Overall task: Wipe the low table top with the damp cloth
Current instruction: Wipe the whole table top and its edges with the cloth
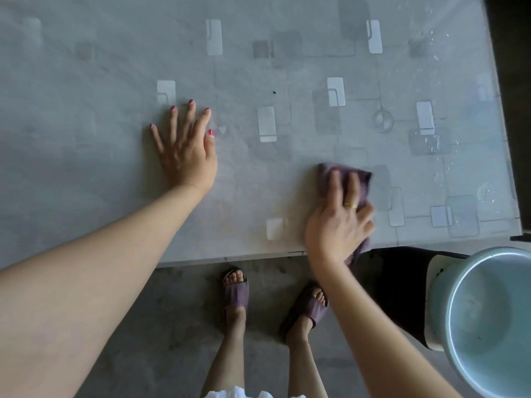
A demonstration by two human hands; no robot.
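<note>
The low table top (120,67) is grey with a pattern of pale and dark squares, and it fills the upper part of the head view. My left hand (185,147) lies flat on it with fingers spread, near the middle. My right hand (339,216) presses a purple damp cloth (363,179) onto the table close to its front edge, fingers laid straight over the cloth. Part of the cloth hangs over that edge. Water drops glisten on the table's right side.
A pale blue bucket (448,305) holding water stands on the floor at the lower right, beside a dark mat (399,285). My feet in purple sandals (235,294) stand on the grey floor just in front of the table edge. A dark strip borders the table's right side.
</note>
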